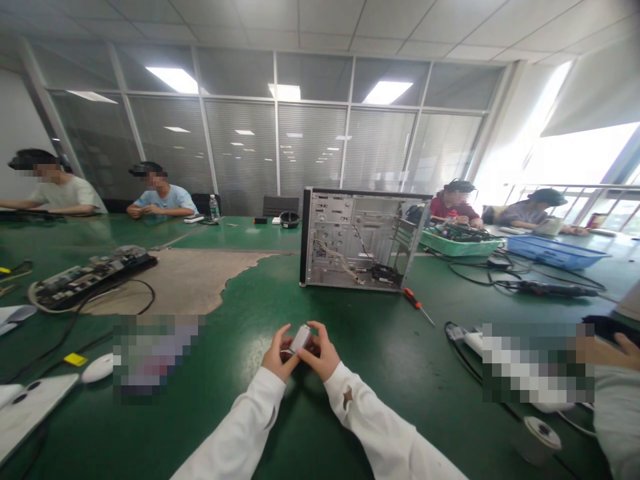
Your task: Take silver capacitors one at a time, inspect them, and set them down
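Note:
Between my two hands is a small silver-grey box-shaped piece (301, 339), tilted and raised a little over the green table (260, 413). My left hand (278, 355) grips its left side with thumb and fingers. On its right side, my right hand (321, 351) is closed round it, the thumb near the lower edge. What kind of part it is cannot be made out. Beyond my hands stands an opened computer case (363, 240), its bare metal inside facing me with a few loose cables. Beside its lower right corner lies a red-and-black screwdriver (419, 307).
Left are a circuit-board assembly (93, 277), cables and a white mouse (99, 368). Right are a green basket (463, 247) of parts, a blue basket (555, 253), cords and a white roll (537, 440). Several people sit around; one person's sleeve (617, 413) is close at right.

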### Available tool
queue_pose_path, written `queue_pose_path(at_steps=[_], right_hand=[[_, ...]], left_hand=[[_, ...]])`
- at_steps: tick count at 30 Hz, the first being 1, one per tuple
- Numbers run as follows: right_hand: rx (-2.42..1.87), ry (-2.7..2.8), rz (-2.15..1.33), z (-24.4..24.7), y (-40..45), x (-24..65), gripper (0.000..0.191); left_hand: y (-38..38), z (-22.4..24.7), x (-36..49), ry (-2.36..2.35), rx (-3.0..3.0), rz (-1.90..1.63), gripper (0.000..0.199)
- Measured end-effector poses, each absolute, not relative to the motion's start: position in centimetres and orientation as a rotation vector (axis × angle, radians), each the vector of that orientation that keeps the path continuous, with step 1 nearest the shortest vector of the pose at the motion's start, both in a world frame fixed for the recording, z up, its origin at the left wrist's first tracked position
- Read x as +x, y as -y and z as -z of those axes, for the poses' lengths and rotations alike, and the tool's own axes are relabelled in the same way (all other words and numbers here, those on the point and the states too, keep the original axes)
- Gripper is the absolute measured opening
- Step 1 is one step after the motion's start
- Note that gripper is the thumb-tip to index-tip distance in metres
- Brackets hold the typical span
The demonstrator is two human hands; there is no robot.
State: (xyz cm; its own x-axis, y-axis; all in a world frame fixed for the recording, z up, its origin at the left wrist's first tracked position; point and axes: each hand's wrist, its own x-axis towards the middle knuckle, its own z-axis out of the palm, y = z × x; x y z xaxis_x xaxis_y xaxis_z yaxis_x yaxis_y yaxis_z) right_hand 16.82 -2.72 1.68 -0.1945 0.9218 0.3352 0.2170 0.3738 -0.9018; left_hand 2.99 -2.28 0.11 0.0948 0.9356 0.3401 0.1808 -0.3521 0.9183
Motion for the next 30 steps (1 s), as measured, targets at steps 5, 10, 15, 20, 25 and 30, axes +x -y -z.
queue_pose_path(at_steps=[5, 10, 15, 20, 25, 30], right_hand=[[-0.848, 1.551, -1.129, -0.8, 1.6, 17.3, 0.063], [-0.783, 1.477, -1.191, -0.8, 1.6, 17.2, 0.065], [-0.784, 1.456, -1.195, -0.9, 2.0, 16.7, 0.067], [-0.814, 1.476, -1.132, -0.7, 2.1, 16.4, 0.067], [-0.882, 1.447, -1.149, -0.7, 2.1, 16.3, 0.059], [-0.883, 1.405, -1.198, -0.9, 2.3, 16.2, 0.056]], left_hand=[[1.3, -0.2, 2.3, -0.992, 1.222, -1.325, 0.066], [1.4, -1.0, 2.2, -0.915, 0.952, -1.230, 0.076], [1.6, -1.5, 2.2, -0.876, 0.925, -1.112, 0.069], [1.5, -1.6, 2.3, -0.869, 0.959, -1.063, 0.067], [1.6, -1.6, 2.4, -0.854, 0.985, -1.007, 0.062], [1.2, -1.4, 2.5, -0.896, 0.961, -0.987, 0.050]])
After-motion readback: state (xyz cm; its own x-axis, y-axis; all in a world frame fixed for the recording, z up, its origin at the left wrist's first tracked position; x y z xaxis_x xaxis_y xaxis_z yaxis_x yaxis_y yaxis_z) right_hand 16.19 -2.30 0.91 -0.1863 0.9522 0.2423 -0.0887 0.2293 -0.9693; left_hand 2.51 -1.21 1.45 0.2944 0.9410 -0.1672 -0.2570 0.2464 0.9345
